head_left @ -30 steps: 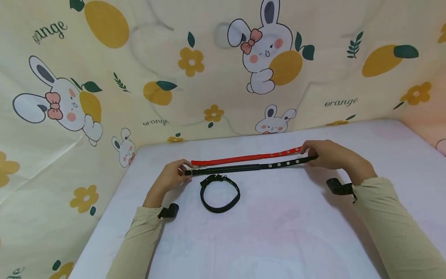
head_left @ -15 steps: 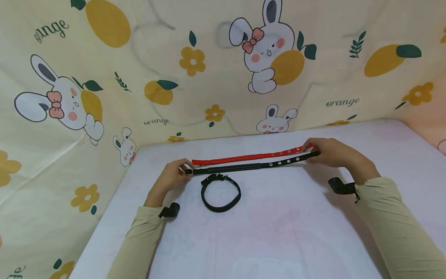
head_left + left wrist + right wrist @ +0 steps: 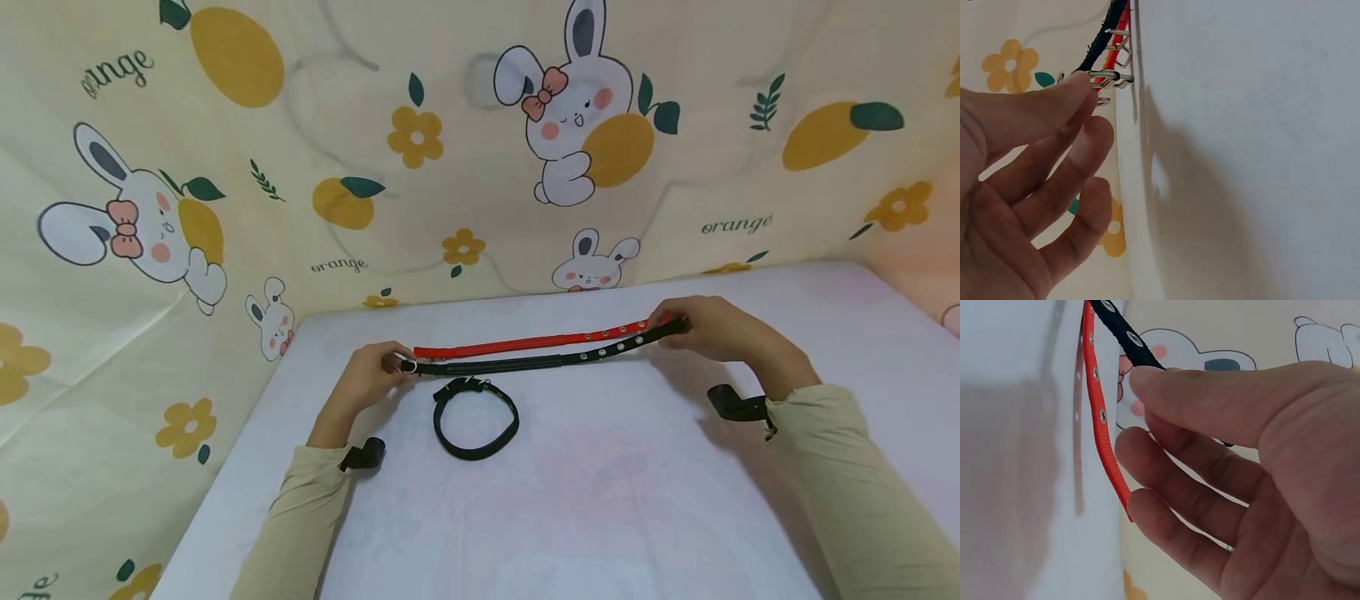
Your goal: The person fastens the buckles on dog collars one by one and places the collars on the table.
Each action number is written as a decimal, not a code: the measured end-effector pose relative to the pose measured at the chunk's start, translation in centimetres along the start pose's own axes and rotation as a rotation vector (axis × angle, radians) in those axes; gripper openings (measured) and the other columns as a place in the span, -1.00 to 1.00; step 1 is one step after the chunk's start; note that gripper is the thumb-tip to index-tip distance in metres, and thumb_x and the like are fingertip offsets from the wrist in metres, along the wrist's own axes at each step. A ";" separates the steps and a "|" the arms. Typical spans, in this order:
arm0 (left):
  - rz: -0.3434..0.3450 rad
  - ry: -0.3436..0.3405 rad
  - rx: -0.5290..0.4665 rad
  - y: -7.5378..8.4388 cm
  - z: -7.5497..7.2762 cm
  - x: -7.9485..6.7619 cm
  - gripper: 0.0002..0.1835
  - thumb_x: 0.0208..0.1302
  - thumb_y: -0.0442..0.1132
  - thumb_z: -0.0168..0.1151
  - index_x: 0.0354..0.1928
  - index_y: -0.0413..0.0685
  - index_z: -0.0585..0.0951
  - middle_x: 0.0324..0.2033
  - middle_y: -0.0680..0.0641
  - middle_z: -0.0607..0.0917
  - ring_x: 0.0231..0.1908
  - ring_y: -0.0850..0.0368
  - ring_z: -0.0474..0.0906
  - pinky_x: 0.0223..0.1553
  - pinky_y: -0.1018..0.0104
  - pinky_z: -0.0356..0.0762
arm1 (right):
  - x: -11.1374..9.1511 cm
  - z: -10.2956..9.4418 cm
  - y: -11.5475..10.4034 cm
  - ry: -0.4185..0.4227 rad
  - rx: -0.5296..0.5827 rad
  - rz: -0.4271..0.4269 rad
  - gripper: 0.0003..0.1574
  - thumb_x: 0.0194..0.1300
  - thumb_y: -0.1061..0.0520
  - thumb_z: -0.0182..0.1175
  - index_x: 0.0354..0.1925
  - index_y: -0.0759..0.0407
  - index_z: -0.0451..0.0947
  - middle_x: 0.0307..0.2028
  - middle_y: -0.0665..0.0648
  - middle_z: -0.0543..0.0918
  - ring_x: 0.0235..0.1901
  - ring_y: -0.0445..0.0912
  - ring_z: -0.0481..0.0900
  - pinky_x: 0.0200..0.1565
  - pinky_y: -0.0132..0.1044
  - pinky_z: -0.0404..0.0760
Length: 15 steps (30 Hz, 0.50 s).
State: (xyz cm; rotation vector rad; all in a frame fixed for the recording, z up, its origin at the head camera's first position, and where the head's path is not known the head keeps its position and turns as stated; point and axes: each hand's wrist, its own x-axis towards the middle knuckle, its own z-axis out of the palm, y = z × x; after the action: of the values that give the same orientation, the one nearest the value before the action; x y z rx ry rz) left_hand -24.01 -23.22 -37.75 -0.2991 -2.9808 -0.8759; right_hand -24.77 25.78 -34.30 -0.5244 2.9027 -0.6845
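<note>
The buckle end of the black strap is pinched between thumb and forefinger of the left hand, the other fingers being loosely curved; its holed tip is pinched likewise by the right hand; the strap is thus stretched from one hand to the other, gripped at both ends presumably so that its length can be controlled and laid straight; a slight bend is shown beside the right hand, so full tension is probably not applied. The red strap is placed just beyond the black one, nearly parallel, perhaps for the two to be lined up; its free end is seen close against the lower fingertips of the right hand, though whether it is touched cannot be told. Metal fittings are crowded at the left fingertips, and which strap each belongs to cannot be made out. A buckled black loop is set to the right of the left hand, just nearer the body than the black strap; the nearby red end could be snagged by the right fingers; beyond both hands, a printed cloth is hung behind the table.
</note>
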 end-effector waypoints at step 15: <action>0.045 0.055 -0.395 0.7 -1.0 -0.2 -0.64 0.20 -0.29 0.43 0.04 -0.19 0.68 -0.17 -0.19 0.74 -0.25 0.18 0.64 -0.22 0.37 0.58 | -0.6 -0.7 -0.9 0.107 0.020 -0.057 -0.69 0.31 0.09 0.33 0.00 0.09 0.59 -0.23 0.03 0.74 -0.16 -0.04 0.65 -0.15 -0.17 0.51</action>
State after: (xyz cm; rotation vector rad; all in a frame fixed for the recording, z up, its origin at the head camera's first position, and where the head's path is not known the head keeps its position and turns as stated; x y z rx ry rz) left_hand -23.71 -23.24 -36.57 -0.3395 -2.7193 -1.4381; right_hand -24.05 25.53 -33.20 -0.5882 2.9865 -0.7714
